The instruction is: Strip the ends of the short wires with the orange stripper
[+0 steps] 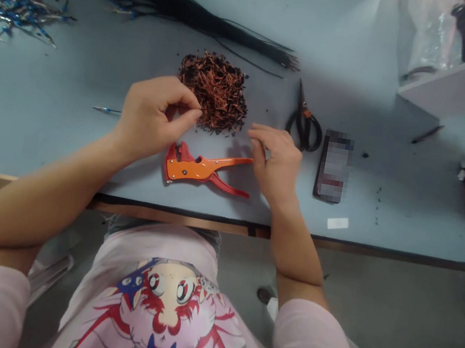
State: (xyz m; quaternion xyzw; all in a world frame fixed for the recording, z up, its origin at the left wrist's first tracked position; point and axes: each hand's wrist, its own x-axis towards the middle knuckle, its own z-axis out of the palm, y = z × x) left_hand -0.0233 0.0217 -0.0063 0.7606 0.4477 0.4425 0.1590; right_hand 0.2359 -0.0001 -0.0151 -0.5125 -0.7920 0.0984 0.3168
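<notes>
Just beyond our pinched left hand (150, 118), its hold unclear, a heap of copper-brown wire clippings (213, 92) lies unsorted; our open right hand (274, 163) hangs beside an orange metal wire stripper (202, 169), blue-tipped black wires (198, 8) already bundled farther off

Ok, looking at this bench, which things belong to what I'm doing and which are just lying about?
In use: left hand, pinched beside the copper-coloured wire clippings; right hand, beside the orange wire stripper.

Lying about, untouched: black-handled scissors, bundle of black wires, loose blue-tipped terminals.
</notes>
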